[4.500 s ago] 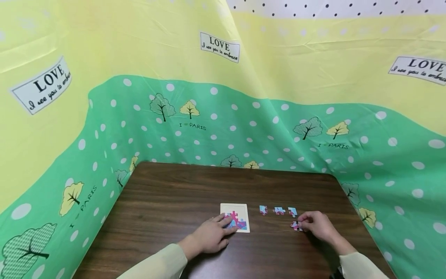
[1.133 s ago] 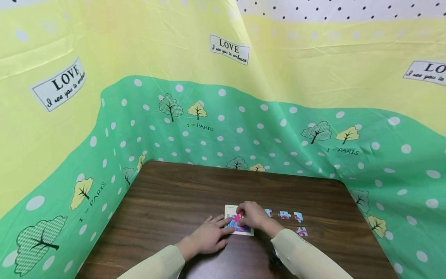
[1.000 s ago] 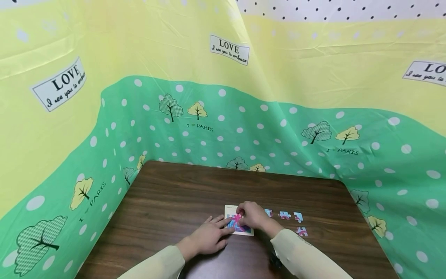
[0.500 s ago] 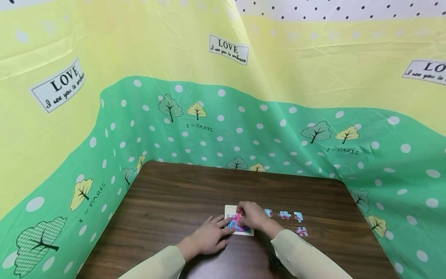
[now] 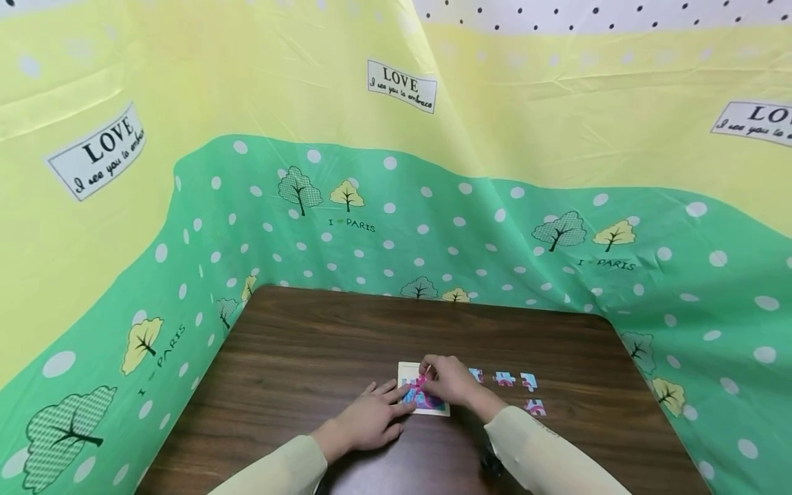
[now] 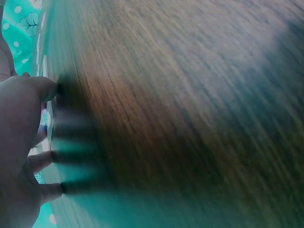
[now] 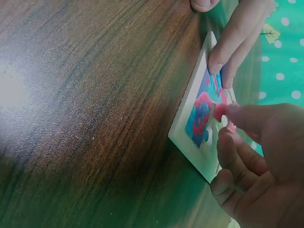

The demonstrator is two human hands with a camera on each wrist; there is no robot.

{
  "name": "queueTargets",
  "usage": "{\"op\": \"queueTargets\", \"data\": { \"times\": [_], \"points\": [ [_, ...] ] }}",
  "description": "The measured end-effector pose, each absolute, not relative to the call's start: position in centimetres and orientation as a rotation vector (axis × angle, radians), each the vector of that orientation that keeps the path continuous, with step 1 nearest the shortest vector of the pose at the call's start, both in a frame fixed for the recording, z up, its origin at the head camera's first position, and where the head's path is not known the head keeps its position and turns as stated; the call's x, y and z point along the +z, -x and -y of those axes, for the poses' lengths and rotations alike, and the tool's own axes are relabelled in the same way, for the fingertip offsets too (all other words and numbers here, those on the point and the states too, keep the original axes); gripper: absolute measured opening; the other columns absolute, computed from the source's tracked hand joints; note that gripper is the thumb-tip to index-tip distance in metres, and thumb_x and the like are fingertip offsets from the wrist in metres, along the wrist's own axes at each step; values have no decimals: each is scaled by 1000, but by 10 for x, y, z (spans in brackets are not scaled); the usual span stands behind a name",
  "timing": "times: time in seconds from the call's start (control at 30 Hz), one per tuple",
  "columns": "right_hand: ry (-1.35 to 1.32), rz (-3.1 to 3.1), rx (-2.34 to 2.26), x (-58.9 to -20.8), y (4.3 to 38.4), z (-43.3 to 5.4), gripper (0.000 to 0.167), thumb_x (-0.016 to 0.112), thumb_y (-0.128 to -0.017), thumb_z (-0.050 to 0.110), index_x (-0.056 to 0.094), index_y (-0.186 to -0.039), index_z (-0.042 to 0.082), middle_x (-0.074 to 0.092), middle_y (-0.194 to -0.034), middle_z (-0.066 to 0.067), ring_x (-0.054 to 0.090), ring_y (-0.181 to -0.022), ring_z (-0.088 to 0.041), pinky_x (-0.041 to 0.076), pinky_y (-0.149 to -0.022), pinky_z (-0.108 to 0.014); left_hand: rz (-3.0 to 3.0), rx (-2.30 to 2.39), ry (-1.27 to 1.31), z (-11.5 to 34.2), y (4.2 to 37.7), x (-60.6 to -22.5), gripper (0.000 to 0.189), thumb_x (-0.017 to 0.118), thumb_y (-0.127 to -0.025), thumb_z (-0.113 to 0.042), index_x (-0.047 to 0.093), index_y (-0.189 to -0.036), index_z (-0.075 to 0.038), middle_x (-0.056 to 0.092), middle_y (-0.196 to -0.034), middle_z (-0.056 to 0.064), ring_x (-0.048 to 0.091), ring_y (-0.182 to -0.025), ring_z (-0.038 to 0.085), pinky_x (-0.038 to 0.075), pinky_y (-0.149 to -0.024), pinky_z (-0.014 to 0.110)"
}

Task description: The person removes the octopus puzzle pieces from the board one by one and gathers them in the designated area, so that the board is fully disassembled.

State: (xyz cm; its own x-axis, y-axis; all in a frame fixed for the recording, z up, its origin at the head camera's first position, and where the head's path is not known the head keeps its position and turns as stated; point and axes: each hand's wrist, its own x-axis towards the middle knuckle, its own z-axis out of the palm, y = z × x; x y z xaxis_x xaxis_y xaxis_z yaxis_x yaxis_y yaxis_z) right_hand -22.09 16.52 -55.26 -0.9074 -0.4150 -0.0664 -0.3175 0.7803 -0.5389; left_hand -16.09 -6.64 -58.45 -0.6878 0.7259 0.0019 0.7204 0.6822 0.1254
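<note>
A small pale puzzle tray (image 5: 405,366) lies on the table, partly filled with pink and blue jigsaw pieces. My left hand (image 5: 370,418) rests at its left side with fingers spread, fingertips on the tray and the assembled pieces. From the right, my right hand (image 5: 453,382) reaches over the tray's upper part. In the right wrist view its thumb and fingertips pinch a pink jigsaw piece (image 7: 219,112) right at the assembled pieces; the fingers hide part of it. The left wrist view shows the left hand (image 6: 19,123) with its fingers against the table and tray edge.
Loose jigsaw pieces lie right of the tray: one (image 5: 476,375) partly behind the right hand, one (image 5: 504,379) farther along, a corner piece (image 5: 529,381), and another (image 5: 535,407) below it. A patterned curtain (image 5: 371,240) hangs behind the dark wooden table (image 5: 322,330).
Since the oldest frame, my right hand has moved left from the loose pieces to the tray. Over the last second it has shifted only slightly there; my left hand has stayed in place.
</note>
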Motion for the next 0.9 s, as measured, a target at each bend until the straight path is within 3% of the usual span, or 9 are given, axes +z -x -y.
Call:
{"op": "queueTargets", "data": {
  "times": [0.27,0.9],
  "points": [
    [603,-2762,-886,-546,219,-169,10,73,-91,6,69,-95,14,65,-78,6,57,-69,-9,49,-63,-28,-2823,174,-1214,67,162,-584,52,56,-103,-43,49,-153,-34,39,-164,2,41,-148,34,43,-110,63],
    [567,-2711,-1053,-532,208,-207,7,71,-97,11,74,-103,12,66,-82,7,58,-72,-10,51,-62,-25,-2813,215,-1185,65,158,-583,51,55,-103,-42,50,-153,-34,42,-162,2,41,-149,33,42,-111,64]
  ]
}}
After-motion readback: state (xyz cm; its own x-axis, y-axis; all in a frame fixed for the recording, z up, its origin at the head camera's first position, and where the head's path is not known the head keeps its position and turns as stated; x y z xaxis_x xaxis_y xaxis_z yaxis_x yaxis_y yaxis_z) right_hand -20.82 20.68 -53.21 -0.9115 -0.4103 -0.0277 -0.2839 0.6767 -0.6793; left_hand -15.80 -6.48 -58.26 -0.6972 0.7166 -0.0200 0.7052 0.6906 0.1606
